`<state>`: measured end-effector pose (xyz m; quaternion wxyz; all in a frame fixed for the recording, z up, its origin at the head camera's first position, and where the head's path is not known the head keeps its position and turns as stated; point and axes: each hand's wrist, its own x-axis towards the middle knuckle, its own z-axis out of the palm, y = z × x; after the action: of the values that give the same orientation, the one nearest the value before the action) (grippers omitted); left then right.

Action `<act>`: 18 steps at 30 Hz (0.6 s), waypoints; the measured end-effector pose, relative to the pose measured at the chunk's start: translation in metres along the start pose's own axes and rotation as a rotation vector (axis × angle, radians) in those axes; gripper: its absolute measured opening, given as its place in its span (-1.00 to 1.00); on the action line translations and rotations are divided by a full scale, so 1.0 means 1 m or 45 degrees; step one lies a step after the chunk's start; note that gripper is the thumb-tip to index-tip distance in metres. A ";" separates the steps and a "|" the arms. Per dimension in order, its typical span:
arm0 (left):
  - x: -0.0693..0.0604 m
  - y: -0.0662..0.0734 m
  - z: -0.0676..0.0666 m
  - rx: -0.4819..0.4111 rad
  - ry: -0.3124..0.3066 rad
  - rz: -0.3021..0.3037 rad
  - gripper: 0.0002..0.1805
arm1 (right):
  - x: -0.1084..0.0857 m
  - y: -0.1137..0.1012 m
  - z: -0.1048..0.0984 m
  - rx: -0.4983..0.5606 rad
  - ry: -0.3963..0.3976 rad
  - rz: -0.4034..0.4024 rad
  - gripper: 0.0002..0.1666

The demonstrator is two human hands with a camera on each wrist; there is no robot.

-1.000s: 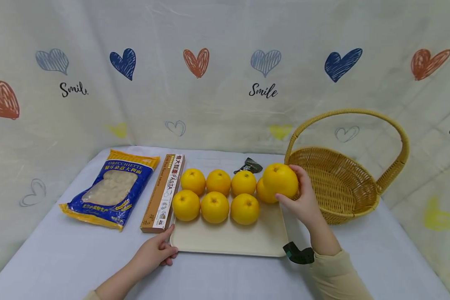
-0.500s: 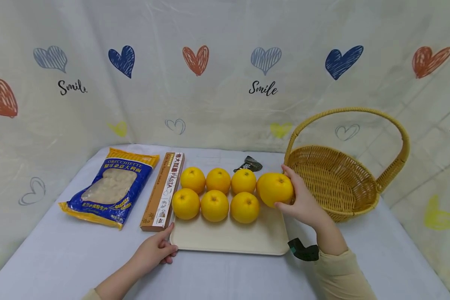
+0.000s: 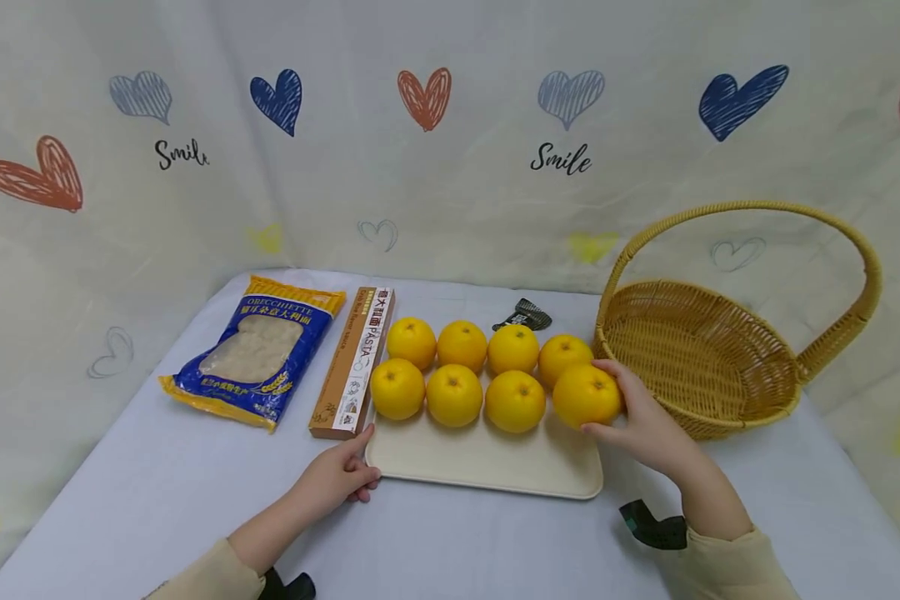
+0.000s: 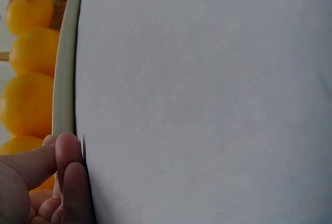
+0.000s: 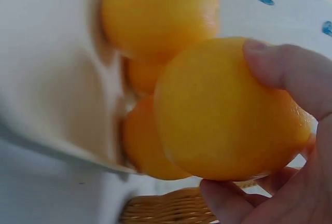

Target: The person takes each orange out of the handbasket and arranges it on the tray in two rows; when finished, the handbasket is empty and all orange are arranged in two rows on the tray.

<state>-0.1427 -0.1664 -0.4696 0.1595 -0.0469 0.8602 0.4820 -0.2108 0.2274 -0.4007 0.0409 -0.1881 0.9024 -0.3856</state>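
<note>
My right hand (image 3: 651, 427) holds an orange (image 3: 587, 397) at the right end of the front row on a cream tray (image 3: 487, 463). In the right wrist view, the thumb (image 5: 290, 68) lies on one side of this orange (image 5: 223, 115) and fingers curl round the other. Whether its underside touches the tray is hidden. Several more oranges (image 3: 454, 395) stand on the tray in two rows, close together. At the tray's near left corner, my left hand (image 3: 335, 478) grips the edge; the left wrist view shows thumb and fingers (image 4: 68, 151) pinching the rim (image 4: 65, 79).
A wicker basket (image 3: 690, 358) with a tall handle stands right of the tray. On the left are a long pasta box (image 3: 352, 363), close to the tray, and a blue-and-yellow orecchiette bag (image 3: 258, 350). Behind the oranges lies a small black packet (image 3: 523, 316).
My right hand has brought the orange down and nearer to me, from over the back row to the front row's right end. My left hand stays at the tray corner. The head view has shifted.
</note>
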 end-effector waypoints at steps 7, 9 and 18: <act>0.004 0.003 0.000 -0.011 -0.018 0.001 -0.23 | -0.002 0.015 0.013 0.028 -0.021 0.036 0.01; 0.005 0.003 0.001 -0.016 -0.022 0.000 -0.23 | -0.003 0.017 0.015 0.021 -0.015 0.037 0.01; 0.003 0.002 -0.001 -0.013 -0.013 -0.004 -0.22 | 0.002 0.020 0.019 0.036 -0.005 0.022 0.00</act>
<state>-0.1458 -0.1656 -0.4683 0.1643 -0.0467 0.8570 0.4863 -0.2148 0.2266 -0.4280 0.0487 -0.1804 0.8984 -0.3975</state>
